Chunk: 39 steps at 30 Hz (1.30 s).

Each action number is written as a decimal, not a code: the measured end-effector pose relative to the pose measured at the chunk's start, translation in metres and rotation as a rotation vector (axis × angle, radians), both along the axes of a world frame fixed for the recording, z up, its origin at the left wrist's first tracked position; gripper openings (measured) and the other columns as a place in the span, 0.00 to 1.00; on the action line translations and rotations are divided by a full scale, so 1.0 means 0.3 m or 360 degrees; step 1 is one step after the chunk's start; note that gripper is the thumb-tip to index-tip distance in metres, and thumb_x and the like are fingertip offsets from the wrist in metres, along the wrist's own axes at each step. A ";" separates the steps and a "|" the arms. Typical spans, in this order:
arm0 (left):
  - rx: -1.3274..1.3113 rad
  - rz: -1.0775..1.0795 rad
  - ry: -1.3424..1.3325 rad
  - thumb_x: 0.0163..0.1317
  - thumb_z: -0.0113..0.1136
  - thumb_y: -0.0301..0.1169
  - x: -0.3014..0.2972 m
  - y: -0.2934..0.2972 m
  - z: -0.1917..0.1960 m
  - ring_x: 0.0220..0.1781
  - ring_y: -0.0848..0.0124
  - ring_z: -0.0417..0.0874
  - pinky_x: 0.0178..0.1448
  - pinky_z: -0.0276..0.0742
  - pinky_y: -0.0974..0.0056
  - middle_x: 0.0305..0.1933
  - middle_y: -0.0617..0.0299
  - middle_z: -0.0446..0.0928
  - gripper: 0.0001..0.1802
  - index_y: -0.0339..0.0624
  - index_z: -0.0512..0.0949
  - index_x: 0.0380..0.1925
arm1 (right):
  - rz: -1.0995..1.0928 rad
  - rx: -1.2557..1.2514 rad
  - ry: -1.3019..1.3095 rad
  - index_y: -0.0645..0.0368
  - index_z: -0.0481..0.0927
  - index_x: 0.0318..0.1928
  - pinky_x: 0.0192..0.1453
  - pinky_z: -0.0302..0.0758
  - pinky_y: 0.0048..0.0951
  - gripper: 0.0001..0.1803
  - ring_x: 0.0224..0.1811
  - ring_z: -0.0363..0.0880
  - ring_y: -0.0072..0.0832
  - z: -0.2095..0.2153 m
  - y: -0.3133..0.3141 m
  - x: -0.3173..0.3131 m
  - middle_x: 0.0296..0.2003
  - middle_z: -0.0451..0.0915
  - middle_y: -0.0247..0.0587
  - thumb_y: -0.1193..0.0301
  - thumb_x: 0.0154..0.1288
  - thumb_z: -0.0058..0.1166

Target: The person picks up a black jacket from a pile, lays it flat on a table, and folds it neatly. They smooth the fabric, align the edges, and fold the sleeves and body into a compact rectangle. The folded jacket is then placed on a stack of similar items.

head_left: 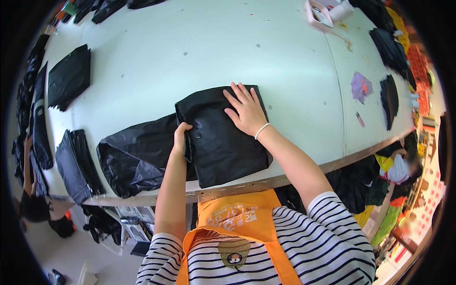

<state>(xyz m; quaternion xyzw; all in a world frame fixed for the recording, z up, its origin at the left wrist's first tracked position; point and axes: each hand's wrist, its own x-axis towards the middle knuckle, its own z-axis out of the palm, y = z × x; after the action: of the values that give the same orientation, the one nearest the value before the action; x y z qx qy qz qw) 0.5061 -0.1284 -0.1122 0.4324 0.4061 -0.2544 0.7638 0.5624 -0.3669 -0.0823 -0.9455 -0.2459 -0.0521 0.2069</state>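
A folded black garment (228,152) lies at the table's near edge, a small dark round button or snap showing near its left side. Its left edge is pinched by my left hand (181,137), with the thumb on top and the other fingers hidden beneath the cloth. Spread flat over the garment's upper right part, my right hand (246,113) presses on the fabric with nothing in its grasp. A longer, thin, shiny black piece (135,154) stretches out to the left and passes partly under the folded garment.
On the pale table (156,80), black stacks (71,78) stand at left, with more (78,166) nearer. A pink tray (319,16) sits at the far right, and a purple cloth scrap (361,88) lies right. Other people are beyond both sides.
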 end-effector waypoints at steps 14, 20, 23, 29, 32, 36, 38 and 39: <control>0.1289 -0.0499 -0.0747 0.48 0.70 0.30 -0.208 -0.009 0.108 0.58 0.61 0.73 0.61 0.69 0.60 0.56 0.49 0.73 0.37 0.34 0.66 0.58 | 0.0558 0.0063 0.0188 0.41 0.66 0.65 0.73 0.44 0.54 0.33 0.73 0.47 0.46 -0.009 0.220 -0.112 0.70 0.53 0.46 0.50 0.60 0.53; 0.2448 -0.1391 -0.1229 0.42 0.71 0.51 -0.224 -0.011 0.209 0.75 0.54 0.51 0.74 0.44 0.47 0.73 0.51 0.54 0.56 0.40 0.56 0.68 | 0.0608 -0.0070 0.0172 0.43 0.67 0.64 0.72 0.45 0.54 0.33 0.71 0.51 0.46 0.007 0.236 -0.095 0.68 0.58 0.48 0.48 0.59 0.53; 0.2408 -0.1352 -0.1280 0.43 0.66 0.58 -0.259 0.038 0.085 0.74 0.55 0.53 0.73 0.45 0.45 0.72 0.53 0.55 0.55 0.41 0.57 0.67 | 0.0588 0.0213 0.0134 0.51 0.70 0.59 0.64 0.58 0.47 0.31 0.62 0.64 0.46 0.015 0.271 -0.015 0.59 0.67 0.47 0.56 0.56 0.59; 0.1894 -0.0993 -0.1659 0.48 0.65 0.56 -0.269 0.120 0.102 0.69 0.51 0.61 0.70 0.50 0.40 0.66 0.50 0.63 0.48 0.39 0.61 0.64 | 0.0639 0.0063 0.0372 0.57 0.77 0.40 0.47 0.69 0.40 0.17 0.39 0.78 0.42 0.003 0.417 0.184 0.33 0.80 0.46 0.56 0.64 0.53; 0.1870 -0.1074 -0.1734 0.51 0.62 0.55 -0.287 0.155 0.069 0.68 0.56 0.64 0.69 0.51 0.41 0.64 0.53 0.66 0.44 0.43 0.63 0.64 | 0.0532 -0.0413 0.0794 0.59 0.78 0.25 0.37 0.72 0.49 0.21 0.29 0.76 0.51 -0.014 0.526 0.238 0.25 0.79 0.54 0.56 0.68 0.44; 0.1822 -0.1036 -0.1706 0.58 0.58 0.49 -0.289 0.160 0.008 0.68 0.60 0.64 0.69 0.52 0.42 0.65 0.55 0.65 0.35 0.59 0.62 0.66 | 0.0591 -0.0472 0.0750 0.61 0.79 0.29 0.36 0.73 0.43 0.20 0.30 0.77 0.49 0.087 0.908 0.465 0.26 0.79 0.52 0.58 0.67 0.45; 0.1739 -0.1101 -0.1722 0.60 0.57 0.47 -0.275 0.180 0.011 0.69 0.60 0.61 0.69 0.53 0.43 0.66 0.54 0.64 0.35 0.59 0.60 0.67 | 0.0558 0.0408 0.0719 0.62 0.79 0.30 0.30 0.69 0.34 0.17 0.23 0.74 0.37 0.020 1.169 0.596 0.23 0.77 0.47 0.61 0.67 0.45; 0.1680 -0.1124 -0.1730 0.60 0.56 0.47 -0.268 0.192 0.007 0.70 0.60 0.61 0.69 0.53 0.43 0.66 0.54 0.63 0.35 0.58 0.59 0.67 | 0.0419 0.0468 0.0871 0.62 0.79 0.31 0.32 0.70 0.31 0.18 0.25 0.75 0.27 -0.004 1.315 0.672 0.22 0.77 0.42 0.61 0.67 0.44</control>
<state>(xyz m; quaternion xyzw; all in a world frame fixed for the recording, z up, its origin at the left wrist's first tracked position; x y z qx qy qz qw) 0.4256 -0.0709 -0.1101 0.8977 -0.1126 -0.0112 0.4258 0.7640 0.0275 -0.0835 -0.8447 -0.2909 0.1959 0.4044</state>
